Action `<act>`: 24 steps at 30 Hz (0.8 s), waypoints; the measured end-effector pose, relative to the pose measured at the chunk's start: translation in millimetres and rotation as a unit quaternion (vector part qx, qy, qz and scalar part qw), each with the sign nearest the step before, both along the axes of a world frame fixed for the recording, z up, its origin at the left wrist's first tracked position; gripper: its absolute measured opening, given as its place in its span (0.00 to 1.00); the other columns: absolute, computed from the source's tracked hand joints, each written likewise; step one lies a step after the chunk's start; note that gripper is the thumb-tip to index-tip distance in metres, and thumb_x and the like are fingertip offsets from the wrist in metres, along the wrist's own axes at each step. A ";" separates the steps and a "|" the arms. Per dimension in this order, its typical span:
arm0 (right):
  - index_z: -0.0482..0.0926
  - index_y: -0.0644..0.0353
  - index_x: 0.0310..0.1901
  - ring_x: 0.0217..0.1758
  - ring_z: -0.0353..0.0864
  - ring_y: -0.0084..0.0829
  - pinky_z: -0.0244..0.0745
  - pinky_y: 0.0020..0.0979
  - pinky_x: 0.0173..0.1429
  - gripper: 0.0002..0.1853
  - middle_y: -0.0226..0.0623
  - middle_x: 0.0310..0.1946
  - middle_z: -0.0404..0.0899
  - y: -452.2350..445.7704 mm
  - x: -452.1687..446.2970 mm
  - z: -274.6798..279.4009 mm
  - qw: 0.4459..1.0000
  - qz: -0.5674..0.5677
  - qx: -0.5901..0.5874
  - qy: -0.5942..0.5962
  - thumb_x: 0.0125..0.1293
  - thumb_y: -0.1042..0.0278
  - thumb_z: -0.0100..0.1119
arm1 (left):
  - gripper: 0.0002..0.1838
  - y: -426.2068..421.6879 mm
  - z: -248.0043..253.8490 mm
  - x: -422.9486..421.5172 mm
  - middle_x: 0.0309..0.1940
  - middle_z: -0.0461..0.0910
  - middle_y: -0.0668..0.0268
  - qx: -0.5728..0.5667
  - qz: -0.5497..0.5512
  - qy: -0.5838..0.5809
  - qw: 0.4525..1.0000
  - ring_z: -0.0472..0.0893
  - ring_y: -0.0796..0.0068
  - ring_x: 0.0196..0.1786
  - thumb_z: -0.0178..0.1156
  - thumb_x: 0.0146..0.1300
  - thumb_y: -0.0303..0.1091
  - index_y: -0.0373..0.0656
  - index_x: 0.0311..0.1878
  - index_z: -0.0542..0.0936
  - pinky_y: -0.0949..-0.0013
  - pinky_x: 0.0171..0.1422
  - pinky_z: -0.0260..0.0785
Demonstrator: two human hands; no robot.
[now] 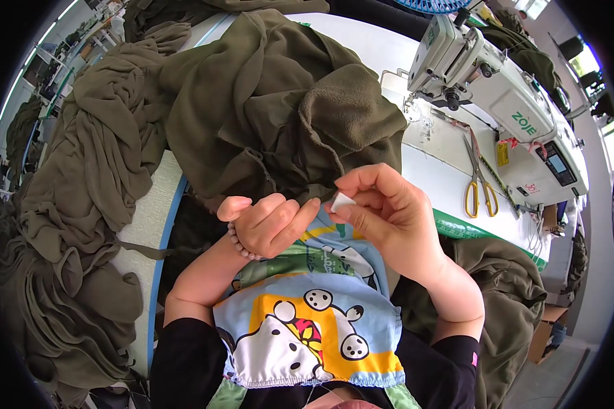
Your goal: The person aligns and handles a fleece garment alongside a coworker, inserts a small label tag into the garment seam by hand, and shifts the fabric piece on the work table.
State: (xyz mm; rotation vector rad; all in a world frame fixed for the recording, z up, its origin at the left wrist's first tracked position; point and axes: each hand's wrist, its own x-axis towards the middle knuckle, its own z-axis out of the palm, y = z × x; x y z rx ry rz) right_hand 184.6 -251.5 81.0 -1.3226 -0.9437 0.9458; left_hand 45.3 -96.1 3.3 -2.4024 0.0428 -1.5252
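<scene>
A large piece of olive-green fleece fabric (252, 95) lies bunched on the sewing table, its near edge hanging towards my lap. My left hand (269, 221), with a beaded bracelet at the wrist, is curled at that near edge. Its fingers are bent in and appear to hold the fabric, though the grip itself is partly hidden. Just to the right, my right hand (389, 211) pinches a small flat white piece (341, 202) between thumb and fingers. Whether that is a label or chalk is not clear. Both hands are close together above my patterned apron (307, 334).
A white sewing machine (505, 102) stands at the right of the table (430, 174). Yellow-handled scissors (479, 180) lie in front of it, near a tape measure. More olive fabric (82, 204) is heaped along the left, and some (505, 293) hangs at the lower right.
</scene>
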 end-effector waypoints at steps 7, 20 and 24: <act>0.75 0.68 0.44 0.35 0.80 0.16 0.77 0.19 0.43 0.08 0.30 0.32 0.80 13.7 1.6 -7.4 0.994 -0.035 -0.018 -0.104 0.64 0.81 0.60 | 0.10 1.0 -4.4 1.1 0.25 0.69 0.80 0.030 -0.008 -0.025 0.999 0.72 0.88 0.29 0.56 0.53 0.35 0.57 0.36 0.85 0.65 0.55 0.46; 0.76 0.67 0.42 0.30 0.76 0.12 0.71 0.16 0.34 0.08 0.29 0.27 0.80 15.3 -1.3 -7.9 0.988 -0.053 -0.026 -0.144 0.61 0.81 0.62 | 0.09 1.6 -3.4 1.4 0.24 0.70 0.81 0.037 -0.025 -0.024 0.999 0.72 0.88 0.29 0.57 0.52 0.35 0.59 0.35 0.84 0.66 0.54 0.46; 0.76 0.67 0.41 0.29 0.75 0.11 0.71 0.16 0.33 0.08 0.29 0.26 0.80 10.8 0.3 -5.4 0.984 -0.035 -0.057 -0.165 0.61 0.81 0.61 | 0.09 2.0 -4.5 1.3 0.24 0.71 0.81 0.035 -0.023 -0.026 0.999 0.73 0.88 0.29 0.57 0.51 0.35 0.59 0.34 0.84 0.66 0.53 0.46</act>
